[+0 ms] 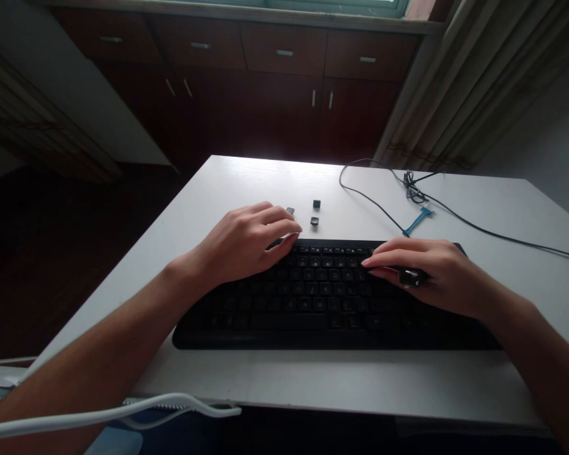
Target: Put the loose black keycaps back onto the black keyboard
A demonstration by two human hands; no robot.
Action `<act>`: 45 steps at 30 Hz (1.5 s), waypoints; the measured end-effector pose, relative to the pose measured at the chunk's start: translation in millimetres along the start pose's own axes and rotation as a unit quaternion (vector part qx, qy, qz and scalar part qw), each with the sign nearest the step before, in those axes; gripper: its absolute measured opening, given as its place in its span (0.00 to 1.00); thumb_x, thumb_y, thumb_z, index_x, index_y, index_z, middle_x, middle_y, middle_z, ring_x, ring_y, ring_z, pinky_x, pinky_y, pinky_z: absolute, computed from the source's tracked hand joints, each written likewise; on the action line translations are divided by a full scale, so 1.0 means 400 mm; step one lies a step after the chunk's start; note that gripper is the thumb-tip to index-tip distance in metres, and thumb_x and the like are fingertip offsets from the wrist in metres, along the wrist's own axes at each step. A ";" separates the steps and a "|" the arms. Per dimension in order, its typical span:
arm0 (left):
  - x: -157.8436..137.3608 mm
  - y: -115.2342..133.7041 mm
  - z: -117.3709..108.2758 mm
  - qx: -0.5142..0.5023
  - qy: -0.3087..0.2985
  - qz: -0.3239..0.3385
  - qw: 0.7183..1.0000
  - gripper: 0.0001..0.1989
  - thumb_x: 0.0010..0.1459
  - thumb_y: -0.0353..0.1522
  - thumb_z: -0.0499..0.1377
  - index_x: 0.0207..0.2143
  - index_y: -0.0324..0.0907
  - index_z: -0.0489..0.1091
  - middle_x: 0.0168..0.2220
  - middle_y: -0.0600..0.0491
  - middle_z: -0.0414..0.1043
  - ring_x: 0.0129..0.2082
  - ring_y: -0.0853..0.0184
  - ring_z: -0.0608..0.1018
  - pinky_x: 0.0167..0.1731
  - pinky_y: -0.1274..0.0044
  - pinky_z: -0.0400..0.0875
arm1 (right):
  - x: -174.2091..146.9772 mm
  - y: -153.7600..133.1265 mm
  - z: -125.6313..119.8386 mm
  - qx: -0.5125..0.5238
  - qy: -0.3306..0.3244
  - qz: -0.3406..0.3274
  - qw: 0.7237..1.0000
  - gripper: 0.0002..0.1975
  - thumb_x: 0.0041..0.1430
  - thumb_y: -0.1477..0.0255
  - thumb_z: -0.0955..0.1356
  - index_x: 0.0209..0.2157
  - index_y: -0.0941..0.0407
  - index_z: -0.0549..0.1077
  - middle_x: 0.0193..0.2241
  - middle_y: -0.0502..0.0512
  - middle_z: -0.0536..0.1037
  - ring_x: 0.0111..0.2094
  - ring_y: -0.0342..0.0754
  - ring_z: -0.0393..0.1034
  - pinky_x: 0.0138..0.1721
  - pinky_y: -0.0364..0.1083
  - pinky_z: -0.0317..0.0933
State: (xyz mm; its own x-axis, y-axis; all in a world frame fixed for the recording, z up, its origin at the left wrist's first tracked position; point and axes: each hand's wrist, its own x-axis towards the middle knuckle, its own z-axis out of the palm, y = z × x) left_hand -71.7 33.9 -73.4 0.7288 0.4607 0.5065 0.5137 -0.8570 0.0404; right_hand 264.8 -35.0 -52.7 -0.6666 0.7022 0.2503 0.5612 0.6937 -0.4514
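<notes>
A black keyboard (pixel 289 321) lies across the white table in front of me, with dark gaps among its lower keys. My left hand (pixel 253 237) is at its back edge, thumb and curved fingers closed about the rim; the contact is partly hidden. Over the right part of the keys, my right hand (pixel 422 268) is closed, thumb and index finger nearly together. A small glossy black tool (pixel 411 277) pokes out between its fingers; its working end is hidden. Behind the keyboard lie loose keycaps: one keycap (pixel 317 204), a second keycap (pixel 315 221), and another keycap (pixel 290 210) partly behind my left fingers.
A blue brush (pixel 420 218) with pale bristles lies behind my right hand. The bundled black cable (pixel 411 186) runs over the back right of the white table (pixel 260 379). A white cord (pixel 171 399) crosses near the front edge. Wooden cabinets (pixel 260 107) stand beyond.
</notes>
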 end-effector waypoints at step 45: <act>-0.005 -0.005 0.004 -0.002 -0.001 0.005 1.000 0.08 0.68 0.32 0.58 0.44 0.44 0.77 0.44 0.52 0.80 0.42 0.65 0.79 0.42 0.73 0.76 | -0.002 -0.001 0.016 -0.063 0.041 -0.038 0.996 0.14 0.60 0.71 0.75 0.47 0.53 0.73 0.41 0.52 0.81 0.33 0.43 0.75 0.32 0.43 0.69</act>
State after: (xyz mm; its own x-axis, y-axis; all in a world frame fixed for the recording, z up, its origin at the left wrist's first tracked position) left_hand -73.3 35.2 -75.9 0.7354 0.4524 0.5045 0.5038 -0.8629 0.0394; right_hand 262.1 -36.8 -58.1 -0.6696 0.6544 0.3512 0.5717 0.7560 -0.3187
